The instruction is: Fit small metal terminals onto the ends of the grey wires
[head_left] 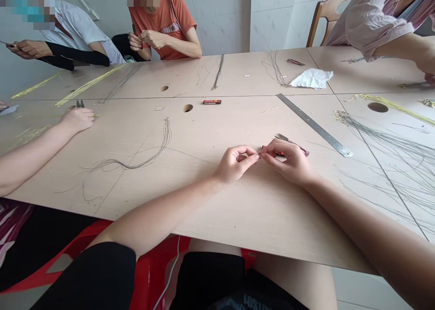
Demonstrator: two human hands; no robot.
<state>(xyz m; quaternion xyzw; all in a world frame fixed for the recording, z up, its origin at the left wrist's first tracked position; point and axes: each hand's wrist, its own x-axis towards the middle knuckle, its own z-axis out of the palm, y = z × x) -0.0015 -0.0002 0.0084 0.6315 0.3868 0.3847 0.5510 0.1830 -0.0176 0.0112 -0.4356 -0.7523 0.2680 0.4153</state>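
Observation:
At the middle of the table, my left hand (pixel 238 162) and my right hand (pixel 288 160) meet fingertip to fingertip, both pinched closed. A thin dark cord (pixel 190 156) runs from a loose bundle of cords (pixel 136 165) towards my left hand. The tiny piece between the fingertips is mostly hidden. Just behind my right hand lies a hand tool with grey blades and dark red handles (pixel 302 149), partly covered by the fingers. A steel ruler (pixel 314 125) lies slantwise to the right of it.
A red-and-black battery-like stick (pixel 212 102) lies beyond my hands, near a round table hole (pixel 187 108). More cords (pixel 390 142) spread at right; a crumpled tissue (pixel 311 78) sits behind. A neighbour's hand (pixel 78 118) holds pliers at left. Several people sit around the table.

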